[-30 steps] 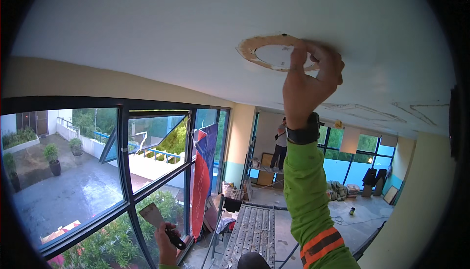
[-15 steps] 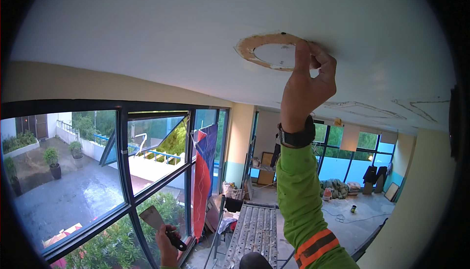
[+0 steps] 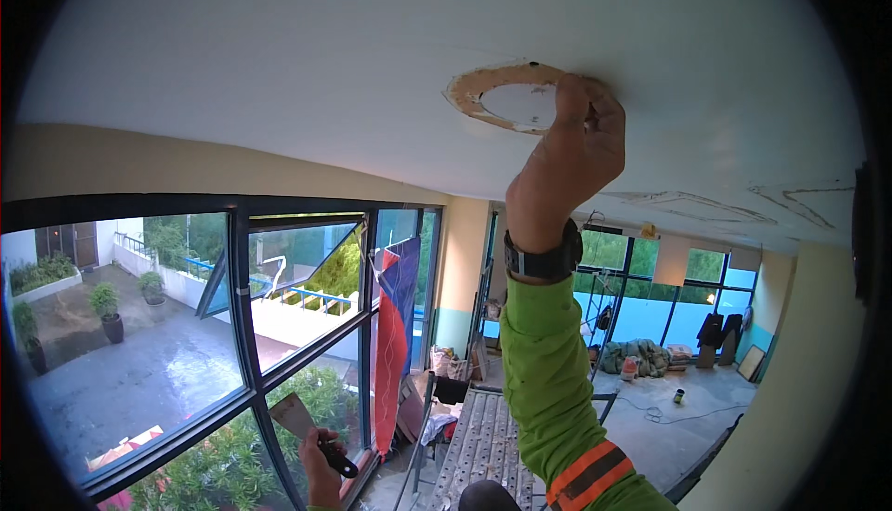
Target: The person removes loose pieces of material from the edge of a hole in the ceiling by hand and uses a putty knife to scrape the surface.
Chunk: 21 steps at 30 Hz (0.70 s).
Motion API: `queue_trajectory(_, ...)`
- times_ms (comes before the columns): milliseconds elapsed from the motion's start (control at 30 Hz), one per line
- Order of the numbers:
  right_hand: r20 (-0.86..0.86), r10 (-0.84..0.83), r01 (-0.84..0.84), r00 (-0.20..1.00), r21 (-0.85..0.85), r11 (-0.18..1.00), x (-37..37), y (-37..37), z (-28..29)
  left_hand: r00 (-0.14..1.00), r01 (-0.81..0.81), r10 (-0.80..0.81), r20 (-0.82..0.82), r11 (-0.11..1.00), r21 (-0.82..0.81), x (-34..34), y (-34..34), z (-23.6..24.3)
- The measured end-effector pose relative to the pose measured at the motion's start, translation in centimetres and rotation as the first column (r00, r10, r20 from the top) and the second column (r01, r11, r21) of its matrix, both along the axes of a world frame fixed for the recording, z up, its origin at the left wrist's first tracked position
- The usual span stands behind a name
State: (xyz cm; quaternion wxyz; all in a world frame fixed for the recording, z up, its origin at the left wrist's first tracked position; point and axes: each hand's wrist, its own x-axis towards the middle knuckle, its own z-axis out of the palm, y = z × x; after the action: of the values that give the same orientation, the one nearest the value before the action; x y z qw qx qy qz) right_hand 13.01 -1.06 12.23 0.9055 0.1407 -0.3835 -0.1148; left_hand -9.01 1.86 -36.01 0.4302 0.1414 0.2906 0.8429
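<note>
My right hand [image 3: 571,153] is raised to the ceiling, its thumb and fingers pinched together at the right edge of a tan ring-shaped patch [image 3: 469,90]. The fingers cover that part of the ring, so what lies between them is hidden. Inside the ring is a pale round area [image 3: 514,102], and its border looks rough and flaky. Low by the window, my left hand [image 3: 322,465] grips the dark handle of a putty knife [image 3: 295,415], its broad blade tilted up and to the left.
A perforated metal scaffold platform [image 3: 478,451] lies below me. Dark-framed windows [image 3: 243,297] run along the left, one pane tilted out. A red and blue cloth [image 3: 395,344] hangs beside them. Irregular outlines [image 3: 692,204] mark the ceiling further right. Sacks [image 3: 635,358] and a cable lie on the far floor.
My right hand has turned at the wrist, and its forearm has shifted left in view, while the fingers stay at the ring's edge. The left hand still holds the putty knife.
</note>
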Motion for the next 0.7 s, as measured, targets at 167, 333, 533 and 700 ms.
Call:
queue_trajectory(167, -0.012, -0.039, 0.039, 0.999, -0.019, 0.999, 0.3, 0.0, -0.2, 1.000, -0.007, 0.008, -0.016, 1.000, 0.026, 0.1, 0.0, 0.0)
queue_trajectory(333, -0.009, 0.083, -0.083, 0.996, -0.054, 0.995, -0.4, -1.1, -0.5, 1.000, -0.002, 0.002, -0.007, 1.000, 0.011, 0.1, -0.2, 0.5)
queue_trajectory(533, 0.032, 0.190, -0.191, 0.981, 0.003, 0.982, -0.5, -1.5, -0.2, 1.000, -0.016, 0.016, 0.004, 1.000, 0.021, 0.3, -0.3, 0.5)
queue_trajectory(700, -0.038, 0.076, -0.078, 0.996, -0.066, 0.995, -1.2, -1.0, -0.6, 1.000, -0.013, 0.013, -0.001, 1.000, 0.016, 0.3, -0.5, 0.6)
